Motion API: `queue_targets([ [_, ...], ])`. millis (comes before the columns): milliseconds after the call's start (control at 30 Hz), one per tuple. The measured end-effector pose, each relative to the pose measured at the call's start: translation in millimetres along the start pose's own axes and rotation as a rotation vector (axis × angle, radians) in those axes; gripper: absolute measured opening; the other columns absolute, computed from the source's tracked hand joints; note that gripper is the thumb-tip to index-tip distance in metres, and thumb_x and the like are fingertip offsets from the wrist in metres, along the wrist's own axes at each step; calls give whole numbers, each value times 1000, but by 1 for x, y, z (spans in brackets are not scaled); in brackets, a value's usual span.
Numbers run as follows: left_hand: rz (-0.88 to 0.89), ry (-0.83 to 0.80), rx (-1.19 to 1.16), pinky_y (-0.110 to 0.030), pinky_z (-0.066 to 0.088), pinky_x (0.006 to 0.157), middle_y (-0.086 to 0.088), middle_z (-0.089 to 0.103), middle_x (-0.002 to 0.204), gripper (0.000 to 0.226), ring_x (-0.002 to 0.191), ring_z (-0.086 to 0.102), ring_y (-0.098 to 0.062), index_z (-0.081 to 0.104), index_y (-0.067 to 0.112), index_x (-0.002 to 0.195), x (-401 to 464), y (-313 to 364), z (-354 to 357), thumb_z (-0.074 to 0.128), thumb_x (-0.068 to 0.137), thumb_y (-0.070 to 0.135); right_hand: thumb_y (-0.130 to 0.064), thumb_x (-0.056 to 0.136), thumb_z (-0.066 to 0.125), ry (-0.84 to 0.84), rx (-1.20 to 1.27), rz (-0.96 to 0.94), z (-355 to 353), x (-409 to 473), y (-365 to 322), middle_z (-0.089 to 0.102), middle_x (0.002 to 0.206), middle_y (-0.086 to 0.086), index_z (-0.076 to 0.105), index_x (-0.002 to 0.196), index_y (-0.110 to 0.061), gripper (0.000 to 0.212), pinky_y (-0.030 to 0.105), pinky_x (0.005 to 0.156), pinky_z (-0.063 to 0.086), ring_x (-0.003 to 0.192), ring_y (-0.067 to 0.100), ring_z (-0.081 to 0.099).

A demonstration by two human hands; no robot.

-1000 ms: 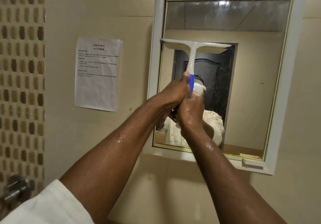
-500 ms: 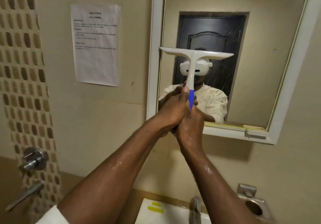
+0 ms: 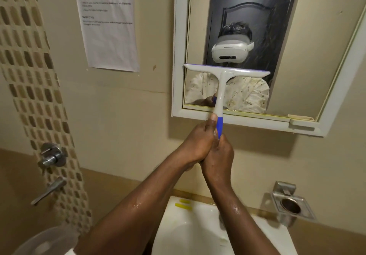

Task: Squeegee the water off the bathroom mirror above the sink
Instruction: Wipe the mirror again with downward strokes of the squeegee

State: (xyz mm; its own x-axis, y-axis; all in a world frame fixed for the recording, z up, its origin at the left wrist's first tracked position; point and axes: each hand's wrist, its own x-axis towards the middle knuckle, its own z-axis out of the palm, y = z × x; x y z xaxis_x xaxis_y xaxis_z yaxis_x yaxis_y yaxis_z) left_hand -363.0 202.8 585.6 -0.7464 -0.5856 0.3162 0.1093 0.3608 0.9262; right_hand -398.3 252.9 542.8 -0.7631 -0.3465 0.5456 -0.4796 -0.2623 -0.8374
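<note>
A white squeegee [image 3: 223, 76] with a blue grip lies flat against the lower part of the white-framed mirror [image 3: 326, 60], its blade level across the left and middle of the glass. Both hands clasp its handle just under the mirror's bottom frame: my left hand [image 3: 195, 145] wraps the grip with the thumb pointing up, and my right hand [image 3: 218, 155] closes around it from below. Fine water streaks show on the glass over the dark door reflection, above and right of the blade. The forearms are wet.
A white sink [image 3: 190, 229] sits directly below, with two yellow marks on its rim. A metal cup holder [image 3: 291, 205] is fixed to the wall at right. Metal tap handles [image 3: 52, 155] stick out at left. A printed paper sheet [image 3: 109, 23] hangs left of the mirror.
The squeegee has been drawn down the glass from near the top to the lower part, both hands moving with it. The view has tilted down, bringing the sink into sight.
</note>
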Motion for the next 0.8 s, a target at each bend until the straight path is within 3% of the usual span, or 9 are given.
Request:
queue_targets([
  [200,-34,15,-7,-32,43,67,5,49,57,54,55,47,-10,49,20,65,-7,-6,5,26,96,56,-29,101,41,1,-22,21,-3,-6,6,51,56,-8,49,72,-20,31,6,44,36,49,-6,51],
  [367,-46,13,-29,-25,41,59,6,47,56,52,50,45,-6,47,22,63,-11,-18,9,26,97,55,-32,101,39,-10,-67,47,-7,-12,16,53,59,-7,49,72,-20,33,9,45,35,49,-3,51],
  [467,-78,3,-22,-22,39,55,10,46,51,52,46,44,-3,45,21,63,-20,-33,13,26,98,53,-35,100,38,-11,-106,103,-8,-25,29,54,60,-6,52,77,-15,33,16,48,38,51,3,52],
  [600,-137,8,12,-20,36,51,12,45,44,55,41,42,-2,42,20,57,-35,-53,18,24,99,51,-38,100,34,-32,-144,158,-10,-48,47,55,62,-9,54,85,-14,35,11,48,37,54,0,54],
  [800,-197,14,-13,-27,38,58,3,47,57,54,49,44,-8,44,18,61,-49,-61,25,25,99,50,-38,100,34,-46,-177,186,-15,-61,54,55,62,-9,55,83,-14,36,26,55,39,56,7,53],
])
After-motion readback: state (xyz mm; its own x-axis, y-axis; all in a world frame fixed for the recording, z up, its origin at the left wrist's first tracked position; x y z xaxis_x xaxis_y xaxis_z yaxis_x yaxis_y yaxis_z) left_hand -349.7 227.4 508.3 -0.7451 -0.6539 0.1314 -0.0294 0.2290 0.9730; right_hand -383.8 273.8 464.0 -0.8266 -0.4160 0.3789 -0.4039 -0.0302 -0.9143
